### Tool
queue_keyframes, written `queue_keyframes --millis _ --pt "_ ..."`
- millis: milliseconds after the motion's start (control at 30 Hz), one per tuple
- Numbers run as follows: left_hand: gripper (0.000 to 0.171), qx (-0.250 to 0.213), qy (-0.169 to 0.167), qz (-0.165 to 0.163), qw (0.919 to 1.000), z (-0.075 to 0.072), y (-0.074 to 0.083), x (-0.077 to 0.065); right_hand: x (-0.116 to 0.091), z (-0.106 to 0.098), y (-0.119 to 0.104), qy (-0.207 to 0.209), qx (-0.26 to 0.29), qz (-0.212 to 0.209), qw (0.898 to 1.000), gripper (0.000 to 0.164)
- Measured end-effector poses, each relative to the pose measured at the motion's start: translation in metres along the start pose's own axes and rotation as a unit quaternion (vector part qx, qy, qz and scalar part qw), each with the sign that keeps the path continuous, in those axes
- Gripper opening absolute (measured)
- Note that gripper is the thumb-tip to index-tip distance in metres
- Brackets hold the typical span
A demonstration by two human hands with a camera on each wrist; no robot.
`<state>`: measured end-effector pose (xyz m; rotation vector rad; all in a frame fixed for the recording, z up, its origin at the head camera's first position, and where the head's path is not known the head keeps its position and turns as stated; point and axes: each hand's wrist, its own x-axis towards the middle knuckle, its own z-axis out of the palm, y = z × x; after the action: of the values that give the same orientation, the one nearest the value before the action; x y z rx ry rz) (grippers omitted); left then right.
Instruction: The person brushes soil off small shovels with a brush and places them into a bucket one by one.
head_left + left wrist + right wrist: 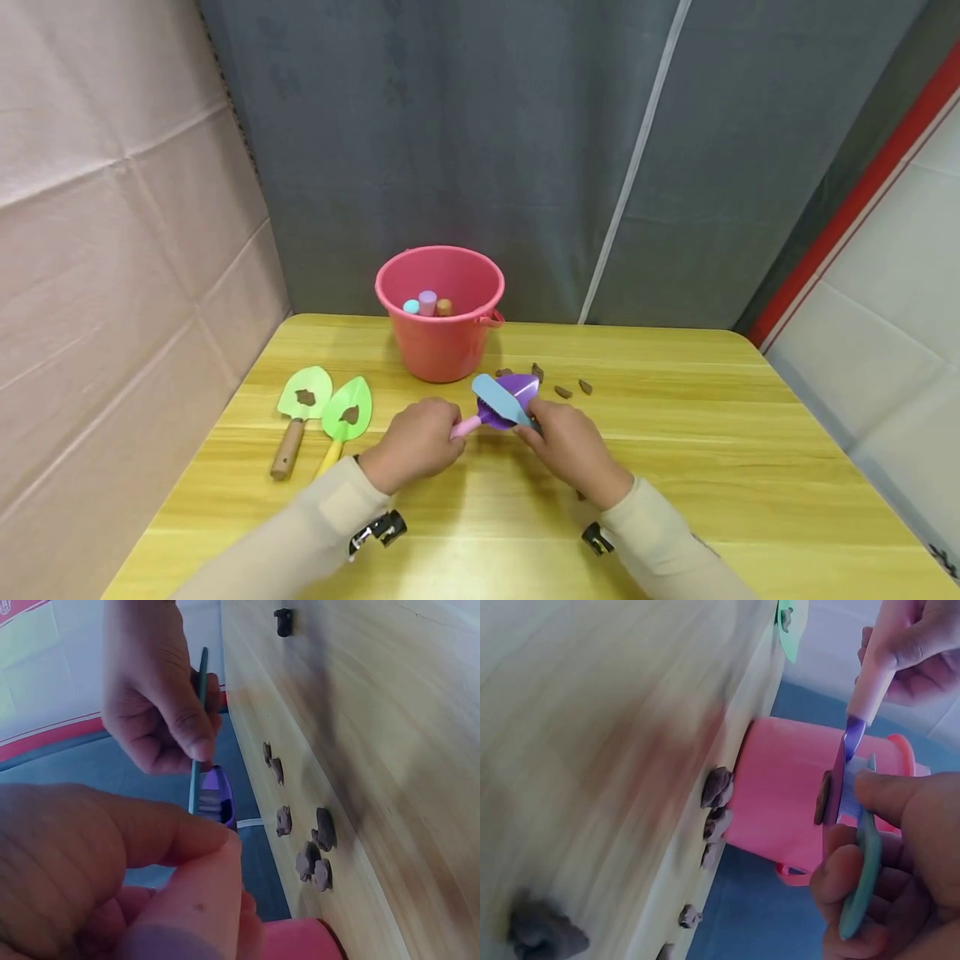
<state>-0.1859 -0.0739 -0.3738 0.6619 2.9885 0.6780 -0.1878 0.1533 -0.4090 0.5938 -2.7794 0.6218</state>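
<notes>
My left hand (422, 443) grips the pink handle (206, 892) of a small toy shovel with a purple blade (525, 386), lifted above the table. A light blue brush (495, 397) is held by its handle in my right hand (573, 454), thumb on top. Its bristles (208, 804) face the blade and the brush head overlaps it. In the right wrist view, a brown clump (823, 797) clings to the blade's other face. Several brown clumps (562, 392) lie on the table just beyond the shovel.
A pink bucket (438, 354) stands at the back, with several handle ends (427, 302) inside. At the left lie a pale green shovel (315, 382) with a wooden handle and a green shovel (358, 396) with a yellow handle, each with a brown patch on its blade. A grey curtain (450, 125) hangs behind.
</notes>
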Motion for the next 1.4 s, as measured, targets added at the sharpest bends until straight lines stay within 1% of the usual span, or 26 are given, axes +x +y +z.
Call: queue_keyframes --millis 200,300,433,500,667,867,967,1100,1167,1267,1333,1400 --pt "0.013 -0.001 -0.012 -0.001 0.9999 0.0 0.0 0.001 0.0 -0.002 0.005 -0.011 0.003 0.018 1.0 0.028" --pt "0.014 -0.007 -0.019 -0.008 0.9998 0.0 0.0 0.002 -0.001 -0.003 0.006 -0.011 0.005 0.022 1.0 0.028" --pt "0.014 -0.013 -0.026 -0.018 0.9994 0.0 0.0 0.0 -0.001 -0.004 0.007 -0.018 0.006 0.038 0.999 0.026" --pt "0.013 -0.017 -0.026 -0.018 0.9994 0.001 -0.001 -0.001 -0.001 -0.004 0.009 -0.021 0.005 0.049 0.999 0.025" --pt "0.013 -0.015 -0.012 -0.014 0.9997 0.002 -0.005 -0.003 -0.001 -0.007 0.016 -0.017 0.012 0.066 0.998 0.021" --pt "0.012 -0.016 -0.008 -0.019 0.9997 0.0 -0.008 -0.005 0.0 -0.011 0.03 -0.008 0.016 0.062 0.998 0.019" --pt "0.011 -0.024 -0.014 -0.023 0.9994 -0.002 -0.007 -0.005 0.001 -0.015 0.036 0.001 0.017 0.058 0.998 0.018" --pt "0.012 -0.031 -0.024 -0.027 0.9989 -0.001 -0.006 -0.004 0.004 -0.018 0.037 0.012 0.023 0.065 0.998 0.018" --pt "0.011 -0.033 -0.029 -0.029 0.9986 -0.001 -0.005 -0.003 0.004 -0.019 0.034 0.023 0.024 0.065 0.997 0.018" --pt "0.011 -0.035 -0.033 -0.029 0.9984 0.0 -0.005 -0.003 0.004 -0.019 0.026 0.029 0.033 0.044 0.998 0.016" --pt "0.011 -0.035 -0.034 -0.031 0.9983 0.001 -0.005 -0.003 0.003 -0.017 0.02 0.019 0.031 0.018 0.999 0.017" --pt "0.011 -0.036 -0.034 -0.033 0.9982 0.001 -0.005 -0.002 0.001 -0.014 0.015 -0.006 0.031 -0.006 0.999 0.017"
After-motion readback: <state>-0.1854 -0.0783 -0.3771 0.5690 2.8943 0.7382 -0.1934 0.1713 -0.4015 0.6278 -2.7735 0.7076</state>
